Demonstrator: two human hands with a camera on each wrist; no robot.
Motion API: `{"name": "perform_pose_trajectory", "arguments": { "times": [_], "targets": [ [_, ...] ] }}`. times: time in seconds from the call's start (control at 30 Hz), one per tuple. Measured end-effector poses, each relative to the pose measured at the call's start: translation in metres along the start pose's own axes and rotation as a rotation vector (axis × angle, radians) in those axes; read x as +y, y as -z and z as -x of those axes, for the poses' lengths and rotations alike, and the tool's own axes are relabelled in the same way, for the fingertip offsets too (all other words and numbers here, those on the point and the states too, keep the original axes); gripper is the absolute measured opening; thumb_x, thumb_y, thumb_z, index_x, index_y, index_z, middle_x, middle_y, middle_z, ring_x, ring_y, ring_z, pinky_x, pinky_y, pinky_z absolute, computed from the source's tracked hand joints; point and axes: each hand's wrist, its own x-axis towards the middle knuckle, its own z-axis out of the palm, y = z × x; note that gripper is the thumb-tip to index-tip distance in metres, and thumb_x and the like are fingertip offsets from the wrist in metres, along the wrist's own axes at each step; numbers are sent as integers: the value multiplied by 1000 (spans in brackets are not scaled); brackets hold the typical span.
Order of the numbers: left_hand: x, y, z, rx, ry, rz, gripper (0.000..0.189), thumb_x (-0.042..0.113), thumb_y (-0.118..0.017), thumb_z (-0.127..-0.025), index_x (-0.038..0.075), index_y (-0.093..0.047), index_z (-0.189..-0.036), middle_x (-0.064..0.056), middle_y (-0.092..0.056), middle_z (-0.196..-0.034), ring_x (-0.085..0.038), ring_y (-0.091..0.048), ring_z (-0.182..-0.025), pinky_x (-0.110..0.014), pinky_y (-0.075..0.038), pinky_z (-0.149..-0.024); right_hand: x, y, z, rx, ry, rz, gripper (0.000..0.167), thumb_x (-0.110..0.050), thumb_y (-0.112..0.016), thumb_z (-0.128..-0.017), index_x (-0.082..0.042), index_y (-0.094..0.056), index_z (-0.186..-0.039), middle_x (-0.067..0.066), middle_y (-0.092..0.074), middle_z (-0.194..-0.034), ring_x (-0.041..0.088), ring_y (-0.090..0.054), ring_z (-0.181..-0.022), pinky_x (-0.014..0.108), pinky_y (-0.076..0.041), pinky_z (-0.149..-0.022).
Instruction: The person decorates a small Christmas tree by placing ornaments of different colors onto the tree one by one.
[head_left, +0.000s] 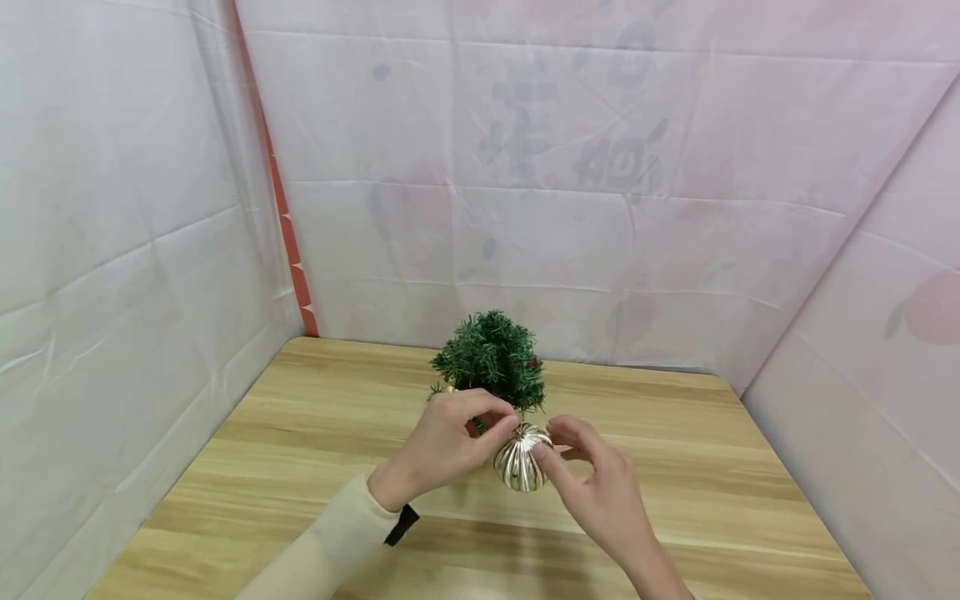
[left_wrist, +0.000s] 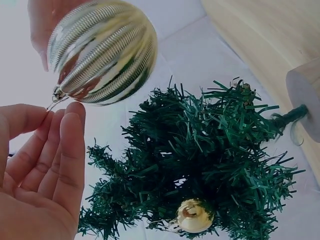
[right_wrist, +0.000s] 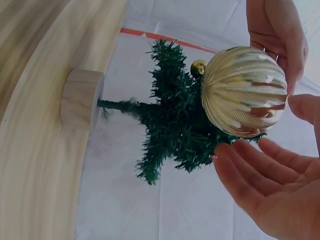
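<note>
A large ribbed gold Christmas bauble [head_left: 520, 462] hangs in front of the small green Christmas tree [head_left: 489, 354]. My left hand [head_left: 457, 433] pinches the thin loop [left_wrist: 56, 103] at the bauble's cap between thumb and fingers. On the other side, my right hand [head_left: 600, 487] is spread loosely around the bauble, its thumb tip at the shiny surface and its fingers [right_wrist: 250, 162] extended beside it. In the left wrist view, a small smooth gold bauble [left_wrist: 195, 216] sits among the tree's branches.
The tree's stem rises from a round wooden base [right_wrist: 80, 100] on the wood-grain table [head_left: 675, 467]. Pale printed cloth sheets [head_left: 525, 167] wall in the table at the back and both sides. A small red spot [head_left: 533, 363] shows on the tree's right side.
</note>
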Motion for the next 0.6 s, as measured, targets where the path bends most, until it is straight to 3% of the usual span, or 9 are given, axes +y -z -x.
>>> {"name": "perform_pose_trajectory", "arguments": {
  "times": [0.13, 0.27, 0.4, 0.6],
  "targets": [
    [1, -1, 1, -20, -14, -9, 8, 13, -72, -101, 12, -80, -104, 3, -76, -91, 1, -66, -79, -13, -54, -60, -1, -2, -3, 45, 160, 65, 32, -11, -84, -90, -21, -75, -119, -7, -77, -116, 12, -71, -104, 24, -56, -87],
    [2, -2, 1, -46, -29, -19, 9, 14, -72, -101, 13, -80, -106, 5, -77, -93, 3, -66, -80, -10, -52, -61, -6, -4, -9, 33, 266, 31, 32, -5, -84, -88, -20, -76, -115, -6, -76, -114, 12, -67, -110, 20, -52, -93],
    [3, -4, 1, -55, -49, -25, 9, 14, -72, -102, 14, -79, -107, 5, -77, -94, 4, -67, -82, -7, -50, -62, -11, -8, -15, 36, 340, 1, 29, -1, -83, -87, -19, -78, -109, -5, -77, -108, 15, -66, -106, 21, -52, -93],
    [3, -4, 0, -38, -62, -54, 9, 14, -72, -102, 15, -79, -105, 5, -77, -94, 3, -67, -82, -6, -48, -61, -15, -11, -18, 67, 360, -10, 30, 4, -81, -86, -20, -79, -104, -5, -77, -103, 16, -67, -102, 19, -52, -92]
  ]
}}
